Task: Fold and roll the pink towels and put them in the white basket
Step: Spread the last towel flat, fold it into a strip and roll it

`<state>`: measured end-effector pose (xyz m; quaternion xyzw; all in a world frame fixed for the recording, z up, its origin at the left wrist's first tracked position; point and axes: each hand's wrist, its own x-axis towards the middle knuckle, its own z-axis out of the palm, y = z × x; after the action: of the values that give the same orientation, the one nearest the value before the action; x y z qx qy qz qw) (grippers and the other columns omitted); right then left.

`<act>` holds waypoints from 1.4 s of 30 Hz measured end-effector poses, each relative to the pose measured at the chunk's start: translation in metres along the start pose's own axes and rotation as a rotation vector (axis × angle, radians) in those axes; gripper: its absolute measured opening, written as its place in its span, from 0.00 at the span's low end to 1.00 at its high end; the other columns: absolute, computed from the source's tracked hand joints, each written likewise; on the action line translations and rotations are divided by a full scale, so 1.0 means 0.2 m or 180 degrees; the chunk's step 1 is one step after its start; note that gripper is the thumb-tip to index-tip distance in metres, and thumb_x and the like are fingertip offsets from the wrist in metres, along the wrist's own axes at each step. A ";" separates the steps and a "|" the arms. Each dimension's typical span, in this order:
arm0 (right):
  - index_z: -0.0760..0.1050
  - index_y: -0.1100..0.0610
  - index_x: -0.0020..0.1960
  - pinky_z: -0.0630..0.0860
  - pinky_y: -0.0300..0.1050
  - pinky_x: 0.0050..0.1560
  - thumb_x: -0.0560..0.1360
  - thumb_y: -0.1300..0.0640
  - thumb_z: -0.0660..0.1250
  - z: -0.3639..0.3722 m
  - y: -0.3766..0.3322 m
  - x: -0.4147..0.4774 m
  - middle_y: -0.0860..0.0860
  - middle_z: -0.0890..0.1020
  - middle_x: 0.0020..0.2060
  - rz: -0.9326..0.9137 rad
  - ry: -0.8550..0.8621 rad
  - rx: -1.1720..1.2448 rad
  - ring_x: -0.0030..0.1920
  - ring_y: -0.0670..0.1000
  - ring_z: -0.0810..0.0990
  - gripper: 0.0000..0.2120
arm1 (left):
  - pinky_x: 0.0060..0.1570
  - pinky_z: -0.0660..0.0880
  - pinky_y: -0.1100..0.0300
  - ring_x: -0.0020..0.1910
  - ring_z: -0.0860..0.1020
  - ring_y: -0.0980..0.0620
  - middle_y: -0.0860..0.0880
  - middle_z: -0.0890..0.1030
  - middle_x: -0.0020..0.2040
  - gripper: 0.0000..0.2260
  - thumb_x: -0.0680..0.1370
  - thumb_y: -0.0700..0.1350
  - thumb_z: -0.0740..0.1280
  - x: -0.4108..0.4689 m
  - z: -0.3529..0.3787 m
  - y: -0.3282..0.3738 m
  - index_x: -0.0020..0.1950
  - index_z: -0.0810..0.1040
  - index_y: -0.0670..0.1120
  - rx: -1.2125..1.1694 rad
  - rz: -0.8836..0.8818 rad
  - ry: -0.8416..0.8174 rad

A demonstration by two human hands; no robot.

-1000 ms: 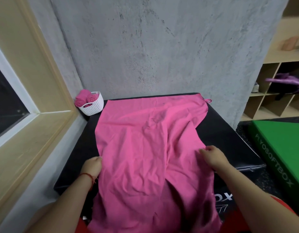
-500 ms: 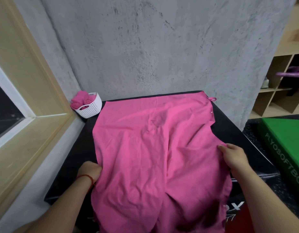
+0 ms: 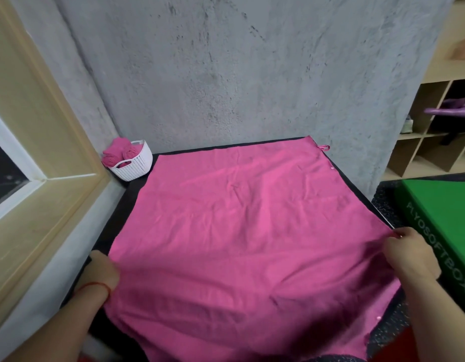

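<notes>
A large pink towel (image 3: pixel 239 226) lies spread nearly flat over a black box (image 3: pixel 356 178), its near edge hanging toward me. My left hand (image 3: pixel 104 270) grips the towel's left edge; its fingers are tucked under the cloth. My right hand (image 3: pixel 409 254) pinches the right edge near the box's right side. The white basket (image 3: pixel 137 165) stands at the box's far left corner against the wall, with rolled pink towels (image 3: pixel 119 152) in it.
A concrete wall (image 3: pixel 226 74) rises right behind the box. A window frame (image 3: pixel 43 165) runs along the left. A green soft box (image 3: pixel 440 218) lies to the right, with wooden shelves (image 3: pixel 435 142) behind it.
Both hands have moved apart, pulling the towel wider. The deep central fold and bunching have flattened out, and the right edge now reaches the box's right side.
</notes>
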<state>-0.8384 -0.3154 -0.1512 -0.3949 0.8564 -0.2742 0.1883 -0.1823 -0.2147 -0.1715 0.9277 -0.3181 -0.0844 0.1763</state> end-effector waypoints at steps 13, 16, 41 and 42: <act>0.76 0.53 0.69 0.74 0.67 0.61 0.81 0.48 0.61 0.26 -0.05 -0.05 0.63 0.77 0.64 -0.1299 0.0348 -0.0973 0.62 0.69 0.76 0.19 | 0.68 0.71 0.39 0.68 0.73 0.37 0.41 0.78 0.68 0.24 0.79 0.54 0.57 -0.24 0.12 0.20 0.70 0.77 0.44 0.0462 0.1899 0.0099; 0.78 0.49 0.70 0.77 0.64 0.64 0.78 0.47 0.55 0.48 -0.17 -0.22 0.56 0.79 0.68 -0.2707 -0.0376 -0.1027 0.66 0.64 0.78 0.24 | 0.78 0.55 0.40 0.82 0.57 0.44 0.52 0.61 0.83 0.33 0.79 0.66 0.44 -0.49 0.31 0.47 0.82 0.63 0.56 0.0797 0.2272 -0.0757; 0.43 0.29 0.82 0.48 0.74 0.78 0.65 0.11 0.40 0.69 -0.71 0.48 0.42 0.44 0.85 -0.1695 -0.0948 -0.1903 0.85 0.58 0.45 0.49 | 0.76 0.46 0.31 0.84 0.44 0.41 0.56 0.44 0.85 0.33 0.78 0.76 0.44 0.70 0.32 0.62 0.82 0.45 0.69 0.0917 0.1016 -0.0699; 0.43 0.29 0.82 0.46 0.77 0.77 0.64 0.11 0.41 0.71 -0.74 0.50 0.43 0.44 0.85 -0.1584 -0.0992 -0.1918 0.85 0.59 0.44 0.50 | 0.77 0.45 0.31 0.84 0.43 0.41 0.55 0.44 0.85 0.33 0.78 0.75 0.44 0.74 0.33 0.63 0.82 0.44 0.69 0.0907 0.0971 -0.0709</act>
<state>-0.7382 -0.5181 -0.1799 -0.6638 0.7381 0.0144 0.1197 -0.1547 -0.4163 -0.1913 0.8694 -0.4807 -0.1129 0.0181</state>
